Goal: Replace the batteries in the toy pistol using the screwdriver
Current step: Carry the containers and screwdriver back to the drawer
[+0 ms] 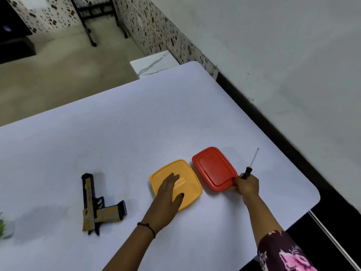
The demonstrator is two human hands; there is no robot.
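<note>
- The right hand [247, 184] curls its fingers round the screwdriver [250, 167] handle, shaft pointing away, touching the red container [214, 169] edge.
- The left hand [170, 194] lies flat, fingers spread, on the yellow container [192, 184] lid, probably steadying it (spare batteries perhaps inside).
- The toy pistol [95, 204] lies untouched on the table [117, 124], well left of both containers.

White table [136, 124] — plant [2, 223], left edge

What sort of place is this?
Likely a room in a home: a plain white table, speckled wallpaper on the wall, and a red-lidded plastic food box.
</note>
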